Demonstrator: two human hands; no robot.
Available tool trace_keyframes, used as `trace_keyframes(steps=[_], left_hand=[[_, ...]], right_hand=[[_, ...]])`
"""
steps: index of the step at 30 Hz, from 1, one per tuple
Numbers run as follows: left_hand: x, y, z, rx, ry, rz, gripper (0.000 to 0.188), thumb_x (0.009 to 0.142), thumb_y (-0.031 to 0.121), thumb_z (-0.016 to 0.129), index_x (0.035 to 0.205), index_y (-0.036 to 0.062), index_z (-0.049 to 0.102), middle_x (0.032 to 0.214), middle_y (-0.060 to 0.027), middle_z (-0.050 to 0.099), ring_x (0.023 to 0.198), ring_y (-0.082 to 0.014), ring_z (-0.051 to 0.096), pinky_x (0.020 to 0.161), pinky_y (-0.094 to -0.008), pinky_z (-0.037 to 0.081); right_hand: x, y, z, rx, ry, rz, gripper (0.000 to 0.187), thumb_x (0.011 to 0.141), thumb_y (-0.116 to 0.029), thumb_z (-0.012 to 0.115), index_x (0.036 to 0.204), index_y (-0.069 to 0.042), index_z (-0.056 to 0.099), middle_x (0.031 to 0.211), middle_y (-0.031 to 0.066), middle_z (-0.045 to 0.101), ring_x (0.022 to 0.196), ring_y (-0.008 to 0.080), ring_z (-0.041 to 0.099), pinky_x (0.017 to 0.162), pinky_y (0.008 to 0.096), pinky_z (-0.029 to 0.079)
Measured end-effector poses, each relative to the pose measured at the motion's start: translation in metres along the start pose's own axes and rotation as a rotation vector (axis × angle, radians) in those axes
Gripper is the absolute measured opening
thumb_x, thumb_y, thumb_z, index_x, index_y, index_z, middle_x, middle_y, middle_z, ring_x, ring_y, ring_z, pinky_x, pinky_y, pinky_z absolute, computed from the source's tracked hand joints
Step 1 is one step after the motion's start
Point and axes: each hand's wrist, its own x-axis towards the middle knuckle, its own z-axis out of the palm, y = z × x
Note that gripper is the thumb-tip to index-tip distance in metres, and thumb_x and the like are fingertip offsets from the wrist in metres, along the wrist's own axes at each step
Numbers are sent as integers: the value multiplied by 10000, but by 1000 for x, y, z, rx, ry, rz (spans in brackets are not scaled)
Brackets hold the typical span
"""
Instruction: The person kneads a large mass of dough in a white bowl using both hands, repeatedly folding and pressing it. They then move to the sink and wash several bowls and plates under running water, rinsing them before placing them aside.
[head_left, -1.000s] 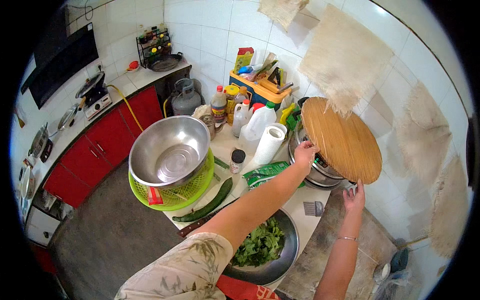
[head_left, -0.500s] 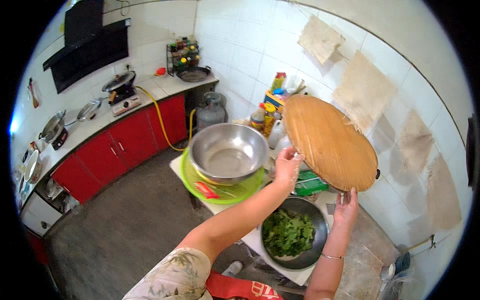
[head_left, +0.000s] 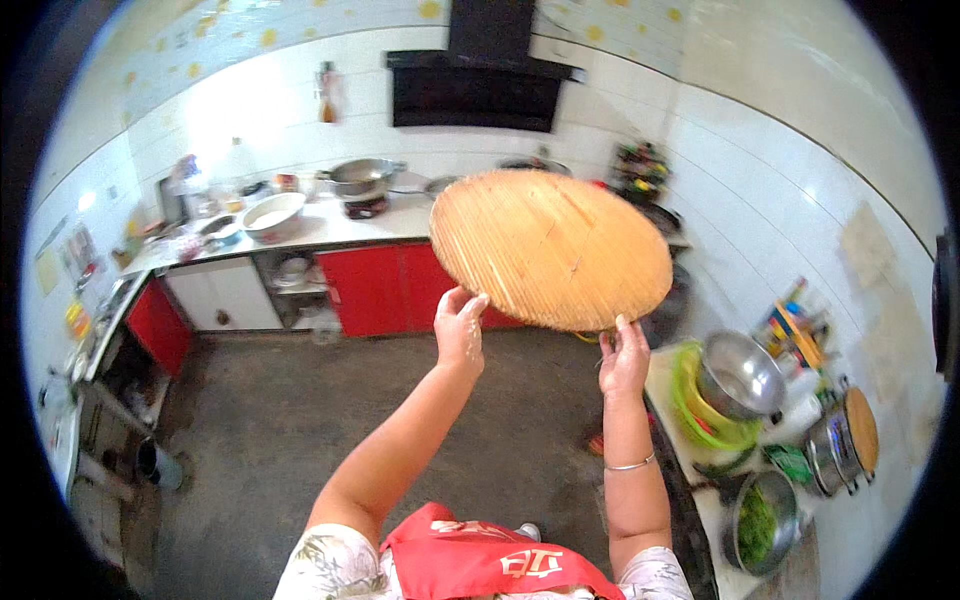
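Observation:
Out in front of me I hold a large round lid of tan plant stalks (head_left: 550, 250), tilted with its flat ribbed face toward me. My left hand (head_left: 461, 338) is closed on its near left edge, with white powdery bits on the skin. The fingers and thumb of my right hand (head_left: 624, 362) pinch the near right edge; a bangle sits on that wrist. Part of my fingers is hidden behind the lid. Off to the right, a metal pot (head_left: 828, 455) carries another round tan lid (head_left: 861, 430).
On the right-hand table (head_left: 667, 400) stand a steel bowl (head_left: 742, 375) over a green basket (head_left: 690, 415), and a dark pan (head_left: 785, 555) of leafy greens (head_left: 757, 522). A long counter (head_left: 330, 225) with red cupboards (head_left: 365, 290) runs along the far wall, under a black range hood (head_left: 470, 95).
I have turned left, away from the table by the wall. The lid has come away from above the pot there and is now held over the open floor, both hands still on it.

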Motion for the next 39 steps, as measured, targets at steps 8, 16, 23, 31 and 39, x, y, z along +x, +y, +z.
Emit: trace_keyframes(steps=[8,16,23,31,39], left_hand=[[153,58,-242,-3,360,152,216,790,66,604,994,112,548,937,24,578,867,-107,500,740,-303,350],[295,96,-369,89,633,115,289,772,-3,612,1043,38,522,937,-20,560,824,-117,517,715,-241,403],[394,156,-480,135,787,145,264,767,56,632,1011,75,535,915,9,554,816,-119,496,688,-299,377],[509,140,-559,-56,605,-128,204,809,94,557,1005,133,520,838,40,539,778,-108,519,651,-311,403],[526,71,-532,-231,166,-931,93,842,163,598,911,130,545,906,-2,570,868,-157,517,751,-322,413]], right_hand=[[-6,243,197,-89,-232,288,357,828,-103,592,1180,-86,539,1122,-54,537,928,74,488,776,240,386],[36,456,312,-186,-388,427,381,843,-100,572,1216,-49,513,1151,-38,526,957,86,503,777,239,399],[25,562,447,-238,-468,485,408,821,-94,600,1202,31,526,1335,62,390,1153,164,445,973,281,347],[51,614,539,-483,-505,-17,369,791,-35,571,1145,67,559,1378,125,333,1225,219,393,1004,312,322],[48,553,582,-1010,-409,-390,428,735,-13,539,1149,93,539,1341,172,380,1207,301,417,1009,368,334]])
